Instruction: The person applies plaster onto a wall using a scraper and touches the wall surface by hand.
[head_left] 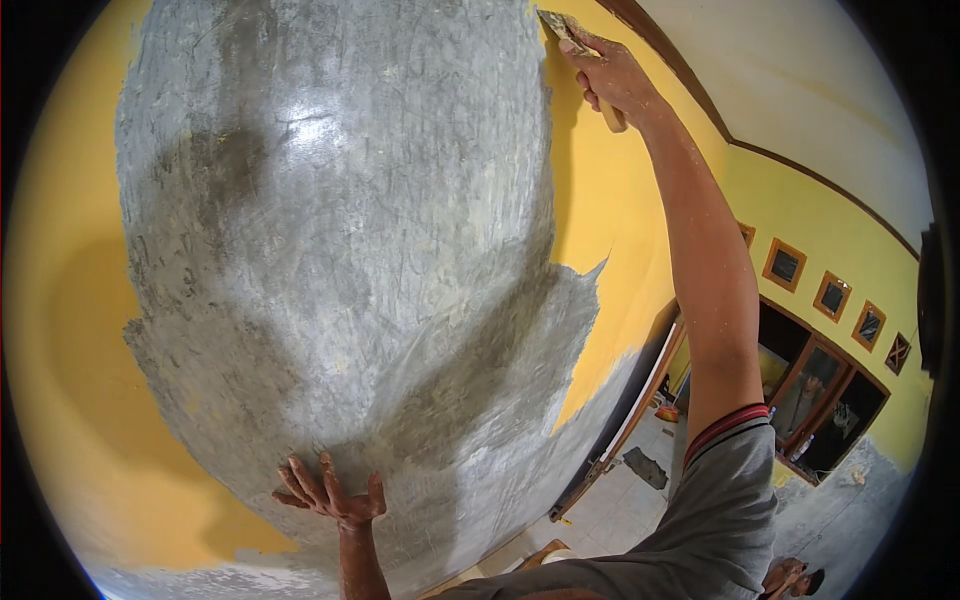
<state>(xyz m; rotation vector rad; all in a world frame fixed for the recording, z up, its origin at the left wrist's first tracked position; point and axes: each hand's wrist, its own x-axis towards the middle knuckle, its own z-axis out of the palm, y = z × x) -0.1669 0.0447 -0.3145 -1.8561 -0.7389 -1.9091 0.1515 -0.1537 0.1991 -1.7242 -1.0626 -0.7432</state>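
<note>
High on the wall, my right hand is closed round a scraper with a pale wooden handle. The scraper's blade meets the wall where the yellow paint borders a large grey bare patch. Low on that same patch, my left hand rests with its fingers spread and holds nothing. Both hands look dusted with pale residue. The grey patch has ragged edges, and yellow paint runs down its left and right sides.
A dark wooden trim follows the ceiling edge. Small framed vents and a wood-framed window are on the yellow-green wall at right. A dark flat piece lies on the tiled floor. Part of another person shows at lower right.
</note>
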